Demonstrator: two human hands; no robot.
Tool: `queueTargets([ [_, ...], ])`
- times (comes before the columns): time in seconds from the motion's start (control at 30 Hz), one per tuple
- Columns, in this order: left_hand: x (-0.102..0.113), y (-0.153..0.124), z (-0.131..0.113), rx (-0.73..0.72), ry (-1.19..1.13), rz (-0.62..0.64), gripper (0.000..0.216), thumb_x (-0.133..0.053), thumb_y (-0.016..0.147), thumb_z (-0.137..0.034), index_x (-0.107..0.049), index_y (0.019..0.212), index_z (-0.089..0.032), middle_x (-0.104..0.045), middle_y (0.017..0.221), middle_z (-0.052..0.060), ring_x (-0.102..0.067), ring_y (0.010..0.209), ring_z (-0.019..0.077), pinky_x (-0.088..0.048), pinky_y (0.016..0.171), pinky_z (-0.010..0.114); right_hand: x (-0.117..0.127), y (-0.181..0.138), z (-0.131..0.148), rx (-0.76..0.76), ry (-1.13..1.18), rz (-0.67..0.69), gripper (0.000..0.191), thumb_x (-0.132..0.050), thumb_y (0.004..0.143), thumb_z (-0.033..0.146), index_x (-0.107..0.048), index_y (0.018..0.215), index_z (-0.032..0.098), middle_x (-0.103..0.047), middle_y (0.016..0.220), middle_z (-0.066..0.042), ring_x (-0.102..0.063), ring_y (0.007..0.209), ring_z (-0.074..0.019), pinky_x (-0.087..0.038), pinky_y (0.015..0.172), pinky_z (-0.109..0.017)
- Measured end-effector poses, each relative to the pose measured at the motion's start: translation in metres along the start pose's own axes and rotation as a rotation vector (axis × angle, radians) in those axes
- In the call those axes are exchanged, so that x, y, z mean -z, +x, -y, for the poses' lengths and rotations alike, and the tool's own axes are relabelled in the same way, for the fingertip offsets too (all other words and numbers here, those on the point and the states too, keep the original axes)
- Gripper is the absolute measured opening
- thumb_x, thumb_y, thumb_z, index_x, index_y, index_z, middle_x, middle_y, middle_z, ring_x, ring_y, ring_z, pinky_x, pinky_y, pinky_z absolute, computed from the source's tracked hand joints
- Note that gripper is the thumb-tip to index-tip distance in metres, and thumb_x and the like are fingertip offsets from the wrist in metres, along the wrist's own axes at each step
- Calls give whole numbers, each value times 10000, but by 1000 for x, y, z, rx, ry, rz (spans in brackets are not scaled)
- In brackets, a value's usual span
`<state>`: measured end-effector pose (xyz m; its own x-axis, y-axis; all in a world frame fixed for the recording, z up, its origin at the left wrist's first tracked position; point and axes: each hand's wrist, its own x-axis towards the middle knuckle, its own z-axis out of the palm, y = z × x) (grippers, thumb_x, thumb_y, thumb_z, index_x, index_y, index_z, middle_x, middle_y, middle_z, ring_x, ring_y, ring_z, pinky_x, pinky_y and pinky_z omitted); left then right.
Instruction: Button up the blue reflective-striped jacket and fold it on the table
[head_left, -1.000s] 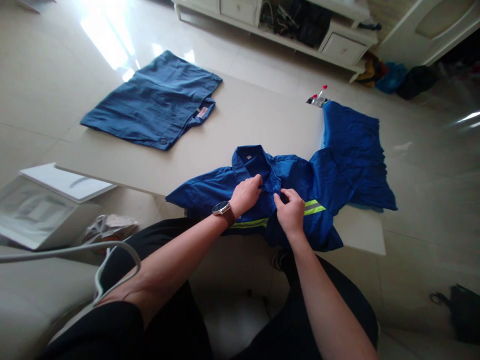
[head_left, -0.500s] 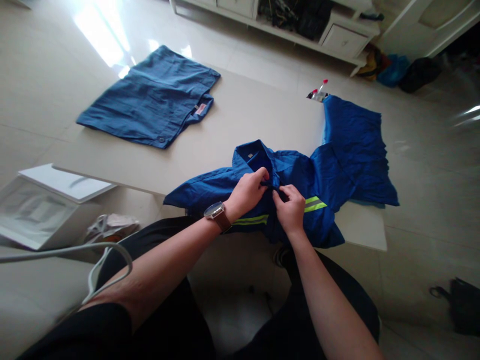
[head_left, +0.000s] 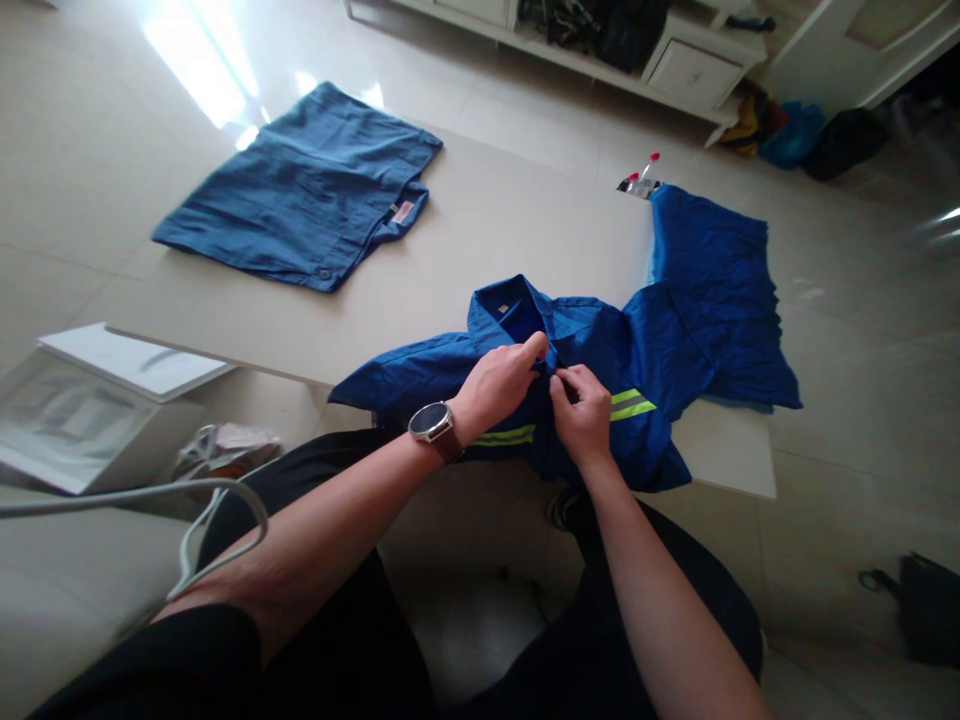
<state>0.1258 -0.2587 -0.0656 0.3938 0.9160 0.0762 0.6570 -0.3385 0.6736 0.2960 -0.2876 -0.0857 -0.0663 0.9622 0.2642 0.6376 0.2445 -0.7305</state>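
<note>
A blue work jacket with yellow-green and grey reflective stripes lies at the near edge of the table, its collar facing away from me. My left hand, below a wristwatch, pinches the front edge of the jacket just under the collar. Close beside it, my right hand grips the same front edge between thumb and fingers. The fingertips almost meet, and they hide whatever small part of the placket lies between them.
A folded blue-grey garment lies at the table's far left. Blue cloth hangs over the right end, near red-capped bottles. A white box stands at lower left, with a pale cable by my left forearm.
My left fingertips have risen slightly at the jacket's front edge, and the right fingers have shifted a little. Both hands keep hold of the cloth; the view has moved slightly.
</note>
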Motion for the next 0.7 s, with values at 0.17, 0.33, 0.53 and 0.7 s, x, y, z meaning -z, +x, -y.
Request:
queueTargets([
  [0.17,3,-2,-2,-21,35,29,313,-489,942,-105,-551,1236,-192,-734,1067,80,-700,966,217,-502,849,289,1,1,-6,-13,51,35,257,-518,969,343,-728,903,211,-670,880,-45,-633,832,-208,-482,769,-330],
  [0.33,3,-2,-4,-15,54,23,302,-494,949,-115,-548,1233,-199,-736,1093,82,-703,995,218,-505,858,284,1,3,-5,-22,57,29,218,-532,930,285,-733,888,211,-680,870,-40,-630,807,-202,-474,741,-325],
  [0.53,3,-3,-7,-2,89,11,280,-471,961,-117,-551,1216,-198,-731,1069,84,-704,966,219,-505,836,286,1,3,-2,-54,23,-33,187,-620,907,321,-744,828,206,-676,782,-29,-608,723,-191,-444,693,-321],
  [0.7,1,-4,-5,-15,105,20,281,-443,984,-132,-551,1233,-202,-721,1077,91,-701,963,209,-503,839,276,-1,2,-3,-80,-17,-71,199,-637,897,330,-757,797,206,-653,716,-17,-542,627,-170,-425,652,-317],
])
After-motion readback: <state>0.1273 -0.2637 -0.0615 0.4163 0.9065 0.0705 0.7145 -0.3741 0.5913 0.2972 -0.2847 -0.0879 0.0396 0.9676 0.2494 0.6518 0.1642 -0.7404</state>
